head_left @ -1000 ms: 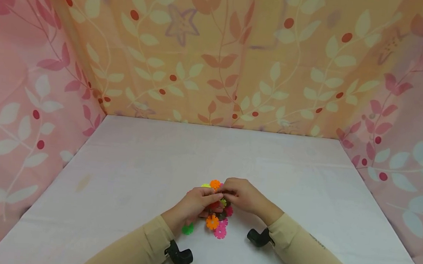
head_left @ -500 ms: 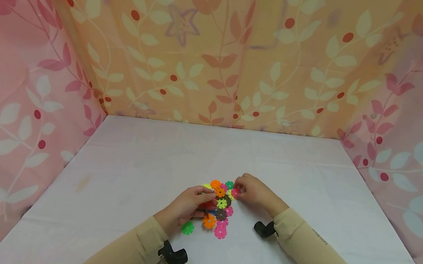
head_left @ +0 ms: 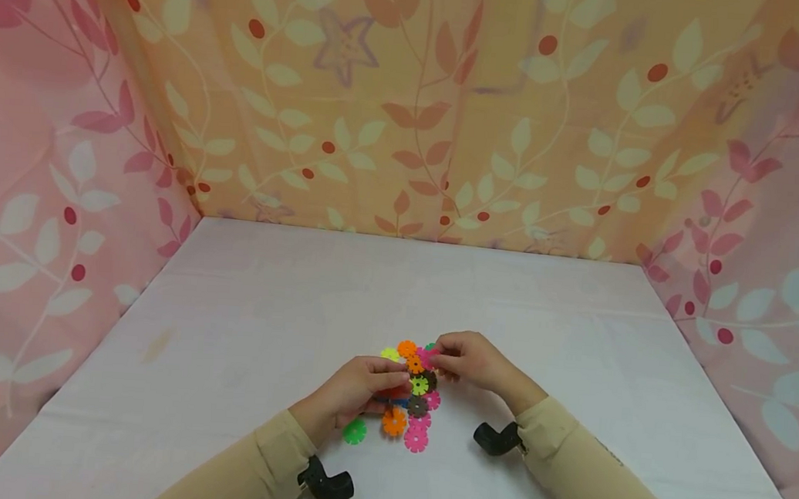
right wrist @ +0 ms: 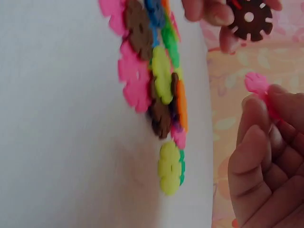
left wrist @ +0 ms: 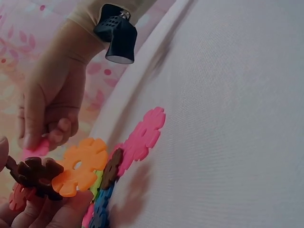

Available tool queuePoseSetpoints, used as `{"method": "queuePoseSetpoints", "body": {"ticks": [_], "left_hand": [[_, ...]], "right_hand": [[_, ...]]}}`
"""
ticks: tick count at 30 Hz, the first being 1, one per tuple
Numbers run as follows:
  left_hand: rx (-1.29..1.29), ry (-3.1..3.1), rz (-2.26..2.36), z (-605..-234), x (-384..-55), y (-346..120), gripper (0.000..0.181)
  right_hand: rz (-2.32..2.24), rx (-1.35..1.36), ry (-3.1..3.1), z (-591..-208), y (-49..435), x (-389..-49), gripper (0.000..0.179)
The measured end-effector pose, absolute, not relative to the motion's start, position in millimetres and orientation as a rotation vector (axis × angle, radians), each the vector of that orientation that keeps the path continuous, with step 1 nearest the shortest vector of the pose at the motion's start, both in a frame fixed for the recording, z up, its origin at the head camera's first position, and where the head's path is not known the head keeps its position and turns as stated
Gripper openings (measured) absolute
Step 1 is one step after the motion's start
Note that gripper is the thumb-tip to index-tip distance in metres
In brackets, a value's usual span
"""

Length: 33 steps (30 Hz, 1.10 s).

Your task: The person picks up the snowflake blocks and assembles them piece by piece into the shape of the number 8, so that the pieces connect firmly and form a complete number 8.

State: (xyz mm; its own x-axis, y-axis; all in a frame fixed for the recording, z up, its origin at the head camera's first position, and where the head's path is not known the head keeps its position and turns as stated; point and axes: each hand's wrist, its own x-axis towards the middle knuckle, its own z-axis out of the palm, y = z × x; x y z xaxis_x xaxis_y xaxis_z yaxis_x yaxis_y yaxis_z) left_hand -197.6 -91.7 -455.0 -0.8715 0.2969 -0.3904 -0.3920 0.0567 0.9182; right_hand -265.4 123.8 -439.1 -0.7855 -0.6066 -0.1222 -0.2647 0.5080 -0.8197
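My right hand (head_left: 480, 367) pinches a pink notched plastic snowflake disc (right wrist: 257, 82) between thumb and fingers, raised off the table. To its left, my left hand (head_left: 355, 389) holds several joined discs, among them a brown disc (left wrist: 40, 176) and an orange disc (left wrist: 84, 164). A red disc (left wrist: 19, 197) shows by the left fingers, which partly hide this cluster. Below and between the hands lies a pile of more discs, with a lime-yellow disc (head_left: 418, 385), a dark brown disc (head_left: 417, 406) and a pink disc (head_left: 416, 438) overlapping.
A green disc (head_left: 355, 431) lies apart near the left wrist. At the pile's far side are another orange disc (head_left: 406, 348) and a yellow disc (head_left: 390, 354). White cloth covers the table (head_left: 264, 294), with patterned curtains (head_left: 410, 103) around it.
The hands, close together a second ago, have parted. My right hand went to the pile's right side, took the pink disc there and has brought it up and leftward. My left hand barely moved lately.
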Motion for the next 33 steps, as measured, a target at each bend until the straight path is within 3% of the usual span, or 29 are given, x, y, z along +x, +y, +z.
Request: {"method": "queuePoseSetpoints", "body": {"ticks": [7, 33], "left_hand": [[-0.081, 1.851, 1.870, -455, -196, -90, 0.037], [0.000, 1.836, 1.887, -457, -195, -89, 0.033]], "right_hand": [[-1.383, -0.712, 2.130, -438, 116, -259, 0.019], [-1.397, -0.699, 2.013, -440, 110, -253, 0.022]]}}
